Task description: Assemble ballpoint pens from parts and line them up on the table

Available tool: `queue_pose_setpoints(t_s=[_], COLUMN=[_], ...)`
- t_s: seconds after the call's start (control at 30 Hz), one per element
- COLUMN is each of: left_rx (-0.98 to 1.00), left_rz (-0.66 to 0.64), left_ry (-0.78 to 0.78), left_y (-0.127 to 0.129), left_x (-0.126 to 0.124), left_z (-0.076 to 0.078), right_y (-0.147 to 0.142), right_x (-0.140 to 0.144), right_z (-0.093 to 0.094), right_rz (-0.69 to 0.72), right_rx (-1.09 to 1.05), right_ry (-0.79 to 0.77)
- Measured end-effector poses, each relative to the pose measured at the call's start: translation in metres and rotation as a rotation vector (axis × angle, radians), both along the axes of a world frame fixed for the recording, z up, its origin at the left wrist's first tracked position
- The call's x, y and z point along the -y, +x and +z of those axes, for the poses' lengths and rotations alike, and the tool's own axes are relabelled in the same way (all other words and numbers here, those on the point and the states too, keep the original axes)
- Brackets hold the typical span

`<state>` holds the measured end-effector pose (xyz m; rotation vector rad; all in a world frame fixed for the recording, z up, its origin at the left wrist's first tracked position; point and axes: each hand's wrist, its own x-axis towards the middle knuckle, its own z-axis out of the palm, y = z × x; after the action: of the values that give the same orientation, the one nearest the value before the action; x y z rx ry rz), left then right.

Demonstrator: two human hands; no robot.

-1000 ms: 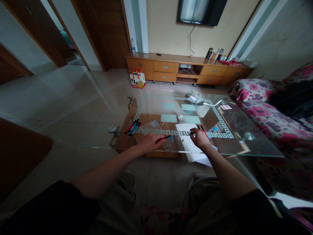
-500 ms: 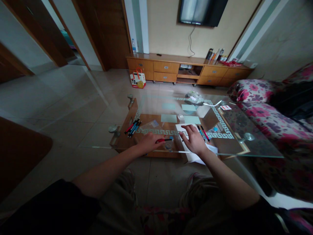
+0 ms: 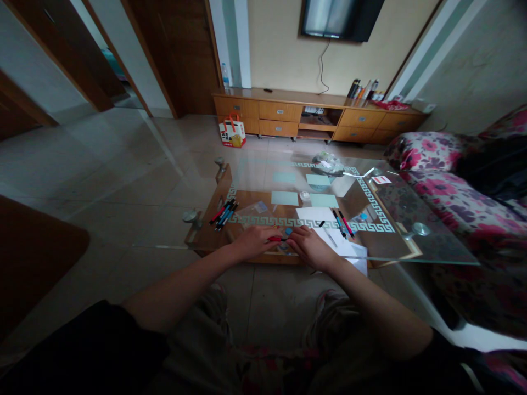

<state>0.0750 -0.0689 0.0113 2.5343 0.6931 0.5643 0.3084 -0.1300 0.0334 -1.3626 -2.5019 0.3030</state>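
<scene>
My left hand (image 3: 254,241) is closed around a red and black pen (image 3: 275,239), which lies sideways between my two hands. At the pen's dark end, the fingers of my right hand (image 3: 310,247) are pinched together and partly hide it. Just right of that hand, a small black piece like a pen cap (image 3: 321,224) and a thin clear stick (image 3: 330,238) rest on white paper (image 3: 343,247). Beyond them a blue pen (image 3: 339,224) and a red pen (image 3: 347,224) lie side by side. Left of my hands is a bunch of several pens (image 3: 224,214).
All this lies on a glass coffee table (image 3: 444,241) with a patterned border. A clear plastic bag (image 3: 327,163) sits at its far side, a red and white card (image 3: 381,180) at the right. A flowered sofa (image 3: 436,181) stands to the right, a TV cabinet (image 3: 280,112) ahead.
My right hand has moved left from above the paper to the pen's dark end, and its fingers have closed. The black piece and clear stick on the paper are now uncovered.
</scene>
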Motion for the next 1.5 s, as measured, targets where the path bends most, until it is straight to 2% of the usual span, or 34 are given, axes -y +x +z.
queue_pose_setpoints(t_s=[0.17, 0.37, 0.9, 1.27, 1.5], left_rx=[0.039, 0.032, 0.005, -0.17, -0.037], left_rz=[0.03, -0.051, -0.084, 0.018, -0.035], left_ry=[-0.025, -0.023, -0.006, -0.055, -0.068], left_y=[-0.001, -0.001, 0.0, 0.002, 0.0], left_x=[0.0, -0.001, -0.001, 0.004, 0.003], left_z=[-0.002, 0.002, 0.006, 0.011, 0.007], right_y=[0.001, 0.0, 0.0, 0.003, 0.004], right_x=[-0.002, -0.001, 0.001, 0.0, 0.001], right_z=[-0.001, 0.004, 0.01, 0.007, 0.007], right_rz=[0.014, 0.027, 0.021, 0.017, -0.08], right_rx=[0.0, 0.01, -0.001, -0.002, -0.024], right_ry=[0.019, 0.037, 0.082, 0.104, 0.118])
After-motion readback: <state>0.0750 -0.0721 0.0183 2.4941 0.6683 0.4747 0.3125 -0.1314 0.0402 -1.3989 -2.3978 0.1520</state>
